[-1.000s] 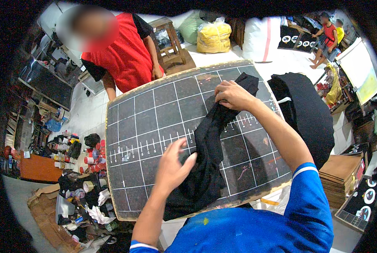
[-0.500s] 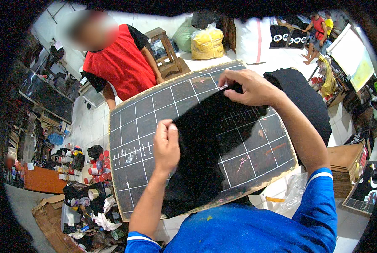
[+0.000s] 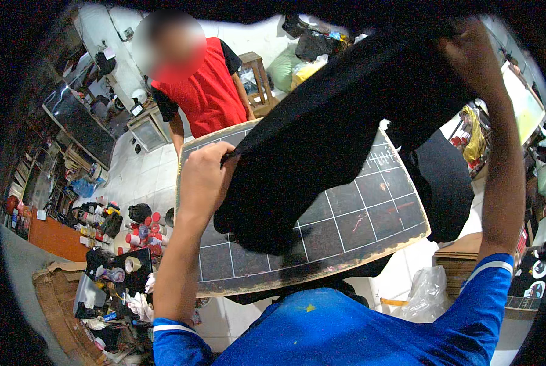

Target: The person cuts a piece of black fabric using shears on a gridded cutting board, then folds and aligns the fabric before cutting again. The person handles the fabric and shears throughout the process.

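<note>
A piece of black cloth (image 3: 334, 134) stretches between my two hands, lifted above a dark board (image 3: 364, 213) marked with a white grid. My left hand (image 3: 209, 177) is closed on the cloth's left edge, over the board's left part. Raised high at the upper right, my right hand (image 3: 471, 58) grips the opposite end; its fingers are dim and partly lost in shadow. The cloth's lower folds hang over the board and hide much of its middle and far side. More black fabric (image 3: 444, 183) shows beyond the board's right edge.
Across the board stands a person in a red shirt (image 3: 202, 85). Bottles with red caps (image 3: 154, 229) crowd the floor at left, near a cluttered heap with tape rolls (image 3: 132, 263). A clear plastic bag (image 3: 428, 293) and stacked cardboard (image 3: 459, 253) lie at lower right.
Both hands have raised the black cloth off the board. My right hand has swung up and to the right, stretching the cloth, while my left has moved slightly left and up.
</note>
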A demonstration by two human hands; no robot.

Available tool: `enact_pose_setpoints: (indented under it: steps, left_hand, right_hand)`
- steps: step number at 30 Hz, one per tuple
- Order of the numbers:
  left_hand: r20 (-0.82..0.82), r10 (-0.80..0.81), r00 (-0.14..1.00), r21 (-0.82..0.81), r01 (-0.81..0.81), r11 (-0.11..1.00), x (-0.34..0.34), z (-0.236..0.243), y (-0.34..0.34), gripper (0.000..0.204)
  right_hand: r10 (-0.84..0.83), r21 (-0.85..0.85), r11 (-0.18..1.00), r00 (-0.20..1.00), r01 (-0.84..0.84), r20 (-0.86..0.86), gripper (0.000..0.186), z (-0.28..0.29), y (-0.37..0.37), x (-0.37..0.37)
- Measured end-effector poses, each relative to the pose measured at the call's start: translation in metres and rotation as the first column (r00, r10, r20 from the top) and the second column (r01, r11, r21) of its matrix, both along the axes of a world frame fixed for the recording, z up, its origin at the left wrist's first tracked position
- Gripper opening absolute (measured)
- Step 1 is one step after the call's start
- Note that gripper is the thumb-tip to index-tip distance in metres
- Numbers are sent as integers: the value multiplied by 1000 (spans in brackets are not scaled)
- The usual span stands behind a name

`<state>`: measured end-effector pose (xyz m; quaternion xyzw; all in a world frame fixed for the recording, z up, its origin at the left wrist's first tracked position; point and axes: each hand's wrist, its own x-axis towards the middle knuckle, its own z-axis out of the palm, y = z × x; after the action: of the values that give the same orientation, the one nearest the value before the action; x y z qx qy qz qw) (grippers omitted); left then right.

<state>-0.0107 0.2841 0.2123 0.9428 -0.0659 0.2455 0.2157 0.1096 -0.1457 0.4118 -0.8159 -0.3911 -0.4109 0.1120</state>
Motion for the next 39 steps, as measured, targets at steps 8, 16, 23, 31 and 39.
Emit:
enact_pose_setpoints:
  steps: [8,16,23,31,39]
  left_hand:
    - [349,100,932,-356,33,934,8,-19,59,25]
    - [586,127,801,-312,79,947,21,17,75,28]
    - [583,-243,775,329,48,943,-6,40,94,28]
    - [335,184,924,259,-278,925,-2,11,132,25]
    - [387,319,865,114,-388,914,17,-24,200,24]
  right_hand:
    - [-383,-273,863,903,424,193,55,65,-47,-20]
    - [-255,-431,875,967,222,-20,42,52,-104,-2]
    - [-353,-312,903,924,296,-146,29,23,-143,17]
    - [-240,-28,969,914,245,-329,30,-17,-155,11]
    - [-183,-68,983,921,170,-344,25,-72,-108,46]
